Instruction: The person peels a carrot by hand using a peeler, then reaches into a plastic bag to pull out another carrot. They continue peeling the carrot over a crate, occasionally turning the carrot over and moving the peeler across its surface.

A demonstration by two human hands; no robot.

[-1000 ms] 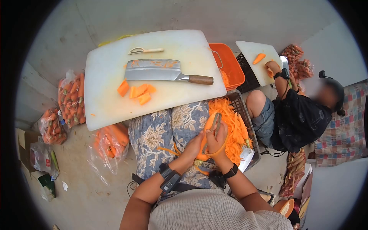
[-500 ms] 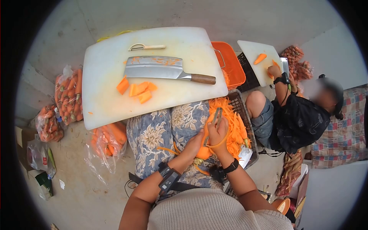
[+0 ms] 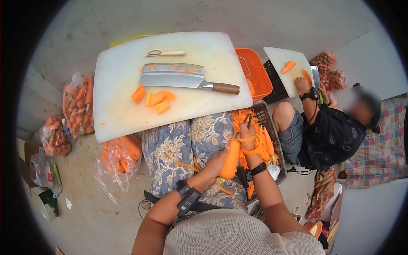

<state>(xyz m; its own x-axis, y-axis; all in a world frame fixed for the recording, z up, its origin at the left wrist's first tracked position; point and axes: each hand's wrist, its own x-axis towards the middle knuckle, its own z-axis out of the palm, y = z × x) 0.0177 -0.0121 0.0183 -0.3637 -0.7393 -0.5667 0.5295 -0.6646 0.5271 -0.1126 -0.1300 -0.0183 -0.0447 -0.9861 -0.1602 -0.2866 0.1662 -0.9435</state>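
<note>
My left hand is closed around a thick peeled carrot, held tilted over my lap. Just past its far end, my right hand grips a peeler, with the tool's frame showing above the fingers. An orange strip of peel hangs around my right hand and wrist. Under that hand, carrot peelings fill a dark plastic crate. Ahead on a white cutting board lie a cleaver with a wooden handle, a second peeler and several carrot chunks.
Bagged carrots stand at the left, and another carrot bag sits by my knee. An orange bin stands behind the crate. To the right, a co-worker works at a smaller white board with a knife.
My right hand and peeler have moved away from me, toward the carrot's far end, uncovering more of the carrot. The co-worker's hand has shifted slightly on the smaller board.
</note>
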